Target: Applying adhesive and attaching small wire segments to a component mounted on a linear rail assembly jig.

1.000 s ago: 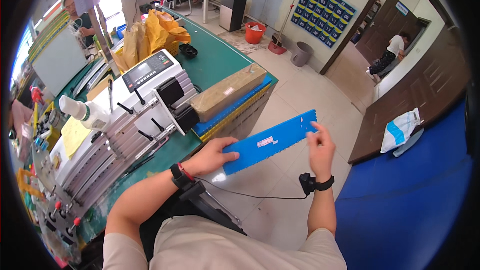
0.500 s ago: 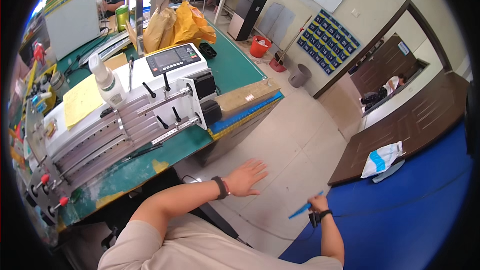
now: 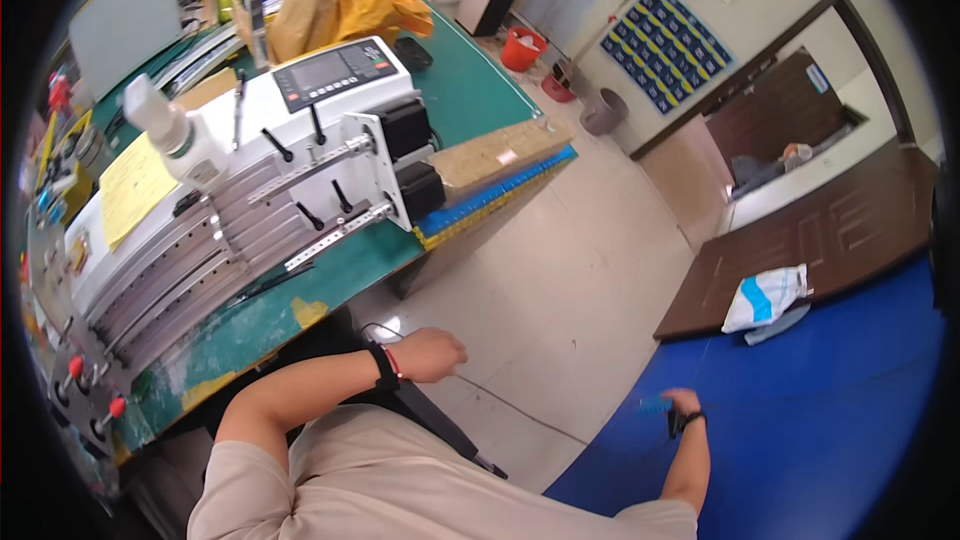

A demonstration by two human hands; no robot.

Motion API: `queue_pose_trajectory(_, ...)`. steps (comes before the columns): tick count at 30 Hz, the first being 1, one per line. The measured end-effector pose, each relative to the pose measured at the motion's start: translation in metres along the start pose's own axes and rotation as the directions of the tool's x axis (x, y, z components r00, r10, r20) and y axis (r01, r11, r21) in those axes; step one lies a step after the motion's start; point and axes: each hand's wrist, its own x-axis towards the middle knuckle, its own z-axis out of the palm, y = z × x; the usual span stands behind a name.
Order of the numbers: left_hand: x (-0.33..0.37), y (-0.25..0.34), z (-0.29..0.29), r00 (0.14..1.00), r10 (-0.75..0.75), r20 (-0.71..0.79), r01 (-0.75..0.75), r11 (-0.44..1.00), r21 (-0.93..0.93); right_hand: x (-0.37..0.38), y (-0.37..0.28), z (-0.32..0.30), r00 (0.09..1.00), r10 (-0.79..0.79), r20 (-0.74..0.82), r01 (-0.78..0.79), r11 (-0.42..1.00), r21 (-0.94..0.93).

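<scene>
My left hand [image 3: 427, 355] is in the air over the pale tiled floor, beside the workbench. Its fingers are curled in and nothing shows in them; a dark band and a red cord circle the wrist. At the right, my right hand [image 3: 684, 404] grips a thin blue strip [image 3: 655, 405], which juts out to the left against the blue surface [image 3: 800, 440]. That strip is blurred, and its blue blends into the background. Around the right wrist is a black band with a small dark block.
A white machine with a keypad panel [image 3: 335, 73] and metal rails stands on the green workbench [image 3: 470, 70], with a white bottle [image 3: 178, 135] on it. Beyond it are yellow bags [image 3: 375, 5]. A white-and-blue packet [image 3: 765, 298] lies by the brown door [image 3: 820, 250].
My left hand has drawn back to the left, and its spread fingers have curled in. My right hand has moved to the right with the blue strip. The whole view has shifted slightly.
</scene>
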Motion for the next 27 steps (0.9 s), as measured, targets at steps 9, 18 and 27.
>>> queue_pose_trajectory(9,0.074,0.021,-0.061,0.874,0.146,-0.464,0.055,0.917,0.394,0.165,-0.163,-0.118,0.844,0.451,0.291,-0.457,0.32,0.83)
queue_pose_trajectory(18,0.1,-0.119,0.011,0.914,-0.007,-0.406,0.212,0.862,0.461,0.067,-0.161,-0.054,0.765,0.551,0.335,-0.599,0.417,0.683)
queue_pose_trajectory(27,0.11,-0.054,0.006,0.978,0.068,-0.197,0.074,0.771,0.632,0.083,-0.169,-0.038,0.816,0.542,0.199,-0.435,0.351,0.829)
